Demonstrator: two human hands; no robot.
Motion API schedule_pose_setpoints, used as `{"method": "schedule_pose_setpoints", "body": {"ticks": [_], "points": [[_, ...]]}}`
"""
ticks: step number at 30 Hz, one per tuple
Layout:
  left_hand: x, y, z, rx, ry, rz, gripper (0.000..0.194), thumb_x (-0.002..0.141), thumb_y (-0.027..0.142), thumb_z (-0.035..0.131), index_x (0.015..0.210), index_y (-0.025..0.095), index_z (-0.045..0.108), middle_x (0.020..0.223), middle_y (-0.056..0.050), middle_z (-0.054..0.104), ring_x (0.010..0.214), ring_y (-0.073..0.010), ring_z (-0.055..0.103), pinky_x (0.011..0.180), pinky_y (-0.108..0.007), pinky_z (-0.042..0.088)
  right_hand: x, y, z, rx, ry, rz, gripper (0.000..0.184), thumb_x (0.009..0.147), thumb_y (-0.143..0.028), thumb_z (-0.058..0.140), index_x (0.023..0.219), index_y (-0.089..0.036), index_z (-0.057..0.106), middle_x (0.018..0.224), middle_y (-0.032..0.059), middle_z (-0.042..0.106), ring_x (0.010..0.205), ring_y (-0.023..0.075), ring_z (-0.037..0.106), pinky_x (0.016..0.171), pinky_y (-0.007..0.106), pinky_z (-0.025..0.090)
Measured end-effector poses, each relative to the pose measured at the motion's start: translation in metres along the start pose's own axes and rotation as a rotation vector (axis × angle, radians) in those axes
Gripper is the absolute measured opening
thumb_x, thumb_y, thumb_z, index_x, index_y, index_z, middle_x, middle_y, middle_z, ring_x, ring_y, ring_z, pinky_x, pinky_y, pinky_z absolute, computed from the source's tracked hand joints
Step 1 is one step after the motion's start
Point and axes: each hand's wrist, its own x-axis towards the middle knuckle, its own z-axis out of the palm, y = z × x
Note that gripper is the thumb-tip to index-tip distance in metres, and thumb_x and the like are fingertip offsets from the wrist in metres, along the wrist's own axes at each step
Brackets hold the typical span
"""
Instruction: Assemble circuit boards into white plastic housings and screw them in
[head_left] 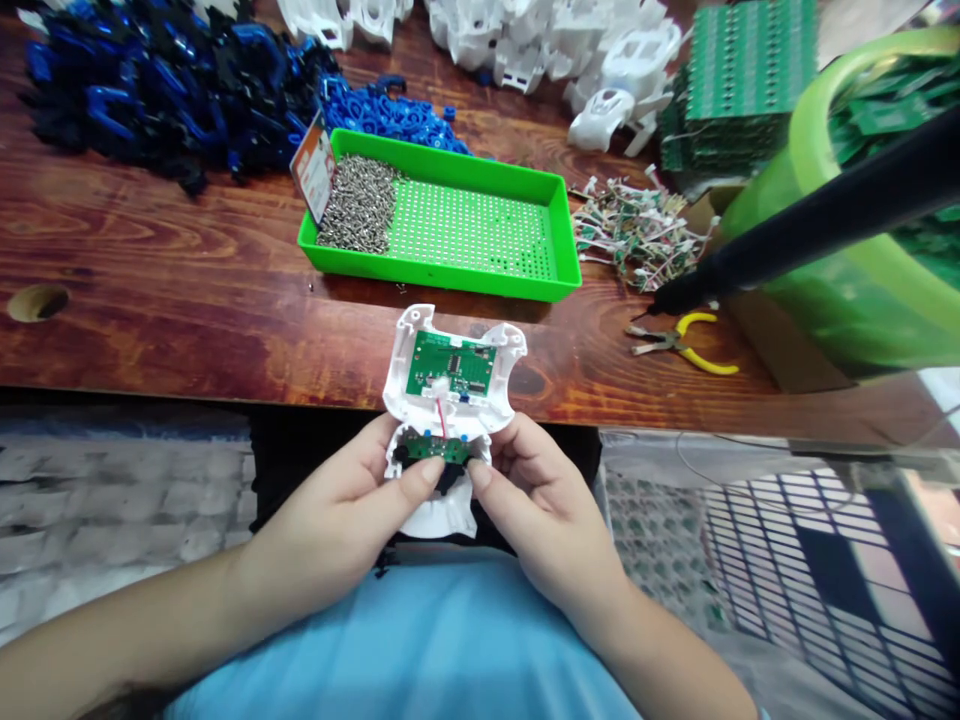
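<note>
The left hand [349, 505] and right hand [544, 495] hold two white shells [486, 412], linked by a red wire [441, 418], at the near edge of the surface [187, 340]. Farther from that edge sits a green tray [442, 279] with screws [356, 205] at its left end; yellow-handled pliers [666, 341] lie rightward, closer to the edge.

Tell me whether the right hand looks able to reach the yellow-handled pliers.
Probably yes, once the right hand lets go of the white casing: nothing seems to block its path to the pliers.
</note>
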Motion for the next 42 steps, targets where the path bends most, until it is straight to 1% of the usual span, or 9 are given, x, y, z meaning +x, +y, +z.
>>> {"method": "schedule_pose_setpoints", "body": {"ticks": [5,8,11,14,19,26,34,39,42], "points": [[-0.001,0.007,-0.004,-0.256,-0.043,-0.18,0.034,0.08,0.017,0.069,0.113,0.025,0.067,0.109,0.0,0.074,0.101,-0.0189,0.067,0.082,-0.022,0.052,0.002,-0.002,-0.004,0.026,-0.04,0.106,0.011,0.084,-0.031,0.056,0.087,-0.02,0.053,0.076,-0.0013,0.057,0.067,0.0103,0.051,0.063,0.023,0.044],[-0.001,0.009,-0.003,-0.283,-0.014,-0.193,0.031,0.077,0.013,0.07,0.106,0.023,0.07,0.099,-0.001,0.076,0.09,-0.0184,0.07,0.074,-0.022,0.052,0.003,-0.004,-0.003,0.018,-0.052,0.112,0.013,0.084,-0.032,0.057,0.086,-0.02,0.052,0.075,-0.0015,0.056,0.065,0.0102,0.05,0.063,0.024,0.045],[0.001,0.01,-0.002,-0.269,-0.005,-0.182,0.033,0.077,0.012,0.07,0.108,0.022,0.069,0.102,-0.002,0.076,0.085,-0.0172,0.071,0.073,-0.022,0.052,0.002,-0.004,-0.001,-0.003,-0.055,0.106,0.013,0.084,-0.031,0.057,0.087,-0.019,0.053,0.076,-0.0007,0.058,0.067,0.0111,0.053,0.063,0.024,0.045],[0.001,0.009,-0.004,-0.255,-0.022,-0.167,0.036,0.078,0.011,0.07,0.112,0.022,0.067,0.106,-0.003,0.075,0.089,-0.0189,0.071,0.076,-0.024,0.053,0.002,-0.004,0.001,-0.014,-0.05,0.078,0.012,0.084,-0.03,0.057,0.087,-0.019,0.053,0.078,0.0,0.059,0.069,0.0116,0.054,0.065,0.024,0.047],[-0.002,0.006,-0.007,-0.135,-0.031,-0.107,0.038,0.084,0.018,0.067,0.122,0.023,0.061,0.112,-0.005,0.072,0.103,-0.0233,0.067,0.082,-0.028,0.054,0.001,-0.001,0.003,-0.002,-0.039,0.018,0.016,0.085,-0.029,0.06,0.098,-0.02,0.056,0.084,0.0013,0.063,0.074,0.0125,0.058,0.069,0.025,0.049],[-0.004,0.009,0.006,0.146,0.023,0.054,0.037,0.091,0.024,0.058,0.127,0.022,0.054,0.122,-0.004,0.068,0.11,-0.0185,0.064,0.096,-0.023,0.049,0.001,0.004,0.006,0.002,0.037,-0.05,0.014,0.083,-0.02,0.058,0.096,-0.022,0.057,0.087,0.0004,0.065,0.077,0.0128,0.061,0.071,0.024,0.051],[-0.005,0.0,0.004,0.47,0.032,0.172,0.043,0.095,0.027,0.05,0.137,0.024,0.045,0.133,-0.005,0.06,0.118,-0.0219,0.059,0.103,-0.027,0.043,0.003,0.008,0.006,-0.027,0.067,-0.095,0.014,0.082,-0.018,0.058,0.095,-0.022,0.057,0.083,-0.0013,0.063,0.072,0.0109,0.059,0.067,0.02,0.049],[-0.005,0.0,0.002,0.543,0.017,0.194,0.045,0.095,0.027,0.048,0.139,0.021,0.042,0.137,-0.006,0.056,0.126,-0.0228,0.051,0.107,-0.027,0.038,0.004,0.009,0.007,-0.019,0.094,-0.085,0.015,0.08,-0.018,0.058,0.094,-0.022,0.055,0.084,-0.0002,0.063,0.073,0.0117,0.059,0.067,0.021,0.049],[-0.003,0.001,0.0,0.558,-0.003,0.183,0.047,0.094,0.032,0.05,0.14,0.024,0.041,0.137,-0.004,0.056,0.127,-0.0229,0.05,0.107,-0.026,0.038,0.005,0.008,0.008,-0.01,0.103,-0.094,0.016,0.077,-0.019,0.06,0.092,-0.021,0.055,0.082,-0.0001,0.062,0.069,0.0109,0.057,0.064,0.021,0.048]]}}
